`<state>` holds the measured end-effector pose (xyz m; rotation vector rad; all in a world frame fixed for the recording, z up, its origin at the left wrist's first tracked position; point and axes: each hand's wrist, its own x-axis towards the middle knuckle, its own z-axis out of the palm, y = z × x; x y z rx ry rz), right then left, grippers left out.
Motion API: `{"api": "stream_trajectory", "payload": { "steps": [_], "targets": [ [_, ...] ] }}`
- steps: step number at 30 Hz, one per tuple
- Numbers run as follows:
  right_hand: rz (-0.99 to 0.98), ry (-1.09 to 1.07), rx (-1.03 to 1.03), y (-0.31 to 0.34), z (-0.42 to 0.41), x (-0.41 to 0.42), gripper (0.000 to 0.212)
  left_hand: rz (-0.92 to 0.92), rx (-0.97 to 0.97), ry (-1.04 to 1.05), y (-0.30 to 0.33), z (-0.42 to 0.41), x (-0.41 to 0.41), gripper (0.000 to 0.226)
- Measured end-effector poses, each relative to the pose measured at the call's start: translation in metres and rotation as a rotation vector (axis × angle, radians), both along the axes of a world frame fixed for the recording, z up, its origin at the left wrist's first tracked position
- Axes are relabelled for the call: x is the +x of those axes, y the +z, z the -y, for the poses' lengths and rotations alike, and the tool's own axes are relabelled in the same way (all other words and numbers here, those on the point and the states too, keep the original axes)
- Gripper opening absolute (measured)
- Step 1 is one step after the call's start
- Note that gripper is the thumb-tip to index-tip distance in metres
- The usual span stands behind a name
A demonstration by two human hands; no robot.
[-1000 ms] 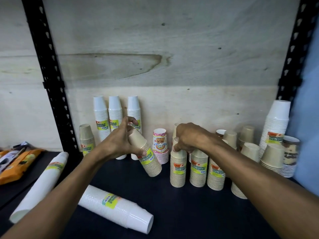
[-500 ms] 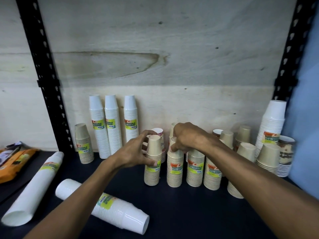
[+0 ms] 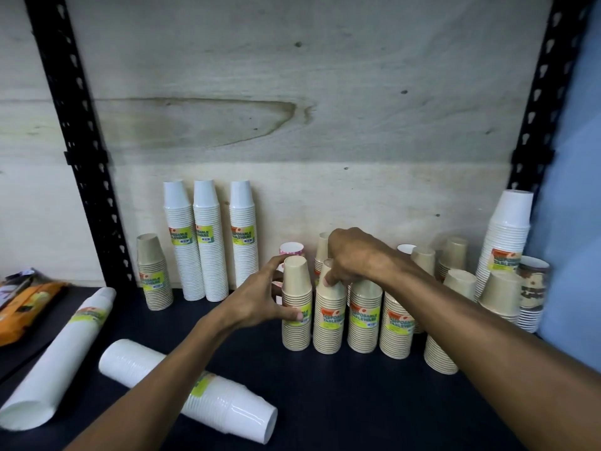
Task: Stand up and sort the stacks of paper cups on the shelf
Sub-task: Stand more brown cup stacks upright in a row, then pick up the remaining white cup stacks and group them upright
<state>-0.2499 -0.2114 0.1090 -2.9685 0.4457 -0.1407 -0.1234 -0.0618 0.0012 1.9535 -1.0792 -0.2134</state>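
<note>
the left hand (image 3: 257,304) is gripping a short upright stack of tan paper cups with a yellow label (image 3: 296,307), thumb across its front and fingers (image 3: 276,265) curled round its back; the stack is standing on the dark shelf (image 3: 325,402) at the left end of a row. the right hand (image 3: 354,255) is reaching over the neighbouring tan labelled stack (image 3: 329,315), fingertips pinching its top cup. two more tan stacks (image 3: 364,315) are standing just beside it to the right. three tall white cup stacks (image 3: 208,249) are standing against the pale plywood back panel (image 3: 292,92), with a lone short tan stack (image 3: 154,276) to their left. two white sleeves of cups (image 3: 192,388) are lying on their sides near the front (one of them pointing its open mouth right).
</note>
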Motion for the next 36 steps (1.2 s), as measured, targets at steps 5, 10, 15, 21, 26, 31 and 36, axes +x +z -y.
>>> {"api": "stream_trajectory", "payload": {
  "steps": [5,10,15,21,26,31,36],
  "targets": [
    [0.011,-0.011,-0.006,-0.003,0.0,0.002,0.03,0.008,0.029,0.008,-0.001,-0.002,0.001,0.11],
    [0.008,-0.02,0.008,-0.005,-0.003,0.003,0.035,0.004,0.085,0.019,0.003,-0.012,-0.002,0.11],
    [0.035,-0.027,-0.024,0.002,-0.008,-0.003,0.031,0.02,0.192,0.127,0.012,-0.045,0.006,0.111],
    [0.165,-0.001,-0.025,0.01,-0.026,0.002,0.054,0.057,0.21,0.275,0.027,-0.095,0.011,0.109],
    [0.158,0.106,-0.001,-0.002,-0.062,0.01,0.05,0.085,0.198,0.356,0.03,-0.13,0.007,0.1],
    [0.084,0.207,0.045,-0.028,-0.099,0.025,0.045,0.148,0.227,0.488,0.022,-0.173,0.017,0.09],
    [-0.156,0.302,0.093,-0.058,-0.127,0.041,0.054,0.161,0.265,0.593,0.013,-0.218,0.035,0.082]
  ]
}}
